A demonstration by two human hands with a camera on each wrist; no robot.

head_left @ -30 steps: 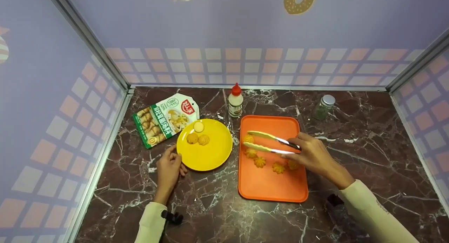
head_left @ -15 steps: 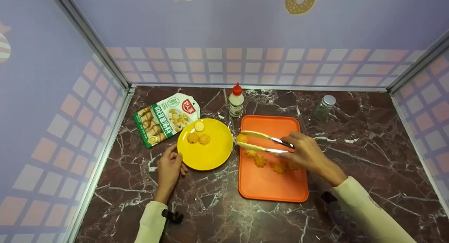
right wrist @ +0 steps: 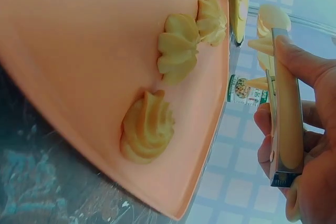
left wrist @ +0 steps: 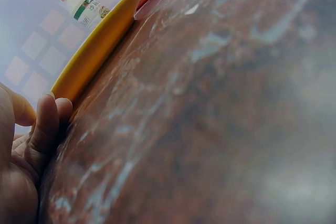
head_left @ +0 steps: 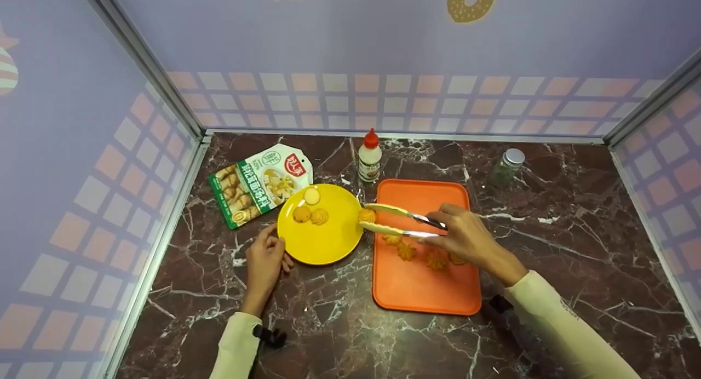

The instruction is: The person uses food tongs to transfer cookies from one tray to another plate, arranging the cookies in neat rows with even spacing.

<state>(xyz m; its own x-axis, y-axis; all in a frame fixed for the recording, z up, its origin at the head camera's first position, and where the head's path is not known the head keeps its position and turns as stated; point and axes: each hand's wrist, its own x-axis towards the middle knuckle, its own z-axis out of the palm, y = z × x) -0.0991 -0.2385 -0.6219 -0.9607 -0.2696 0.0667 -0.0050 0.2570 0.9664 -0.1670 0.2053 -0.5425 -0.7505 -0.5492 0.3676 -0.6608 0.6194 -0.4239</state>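
In the head view, my left hand (head_left: 265, 258) holds the left rim of a yellow plate (head_left: 323, 247), its fingertips at the edge in the left wrist view too. Three cookies, one of them a swirled cookie (head_left: 319, 217), lie on the plate. My right hand (head_left: 465, 236) grips metal tongs (head_left: 416, 225) with yellowish tips. A piped cookie (head_left: 367, 216) is between those tips, overlapping the plate's right rim in the head view. Several piped cookies, such as a star-shaped cookie (head_left: 406, 252), sit on the orange tray (head_left: 421, 294) below the right hand.
Behind the plate and tray stands a squeeze bottle (head_left: 369, 160) with a red cap. A green and white food packet (head_left: 262, 184) lies at the plate's upper left. A glass jar (head_left: 505, 171) with a silver lid is at the back right. Patterned walls (head_left: 350, 45) enclose the marble table.
My right hand has moved left with the tongs, carrying the cookie from the tray's left side to the plate's right rim. The left hand and plate stay about where they were.
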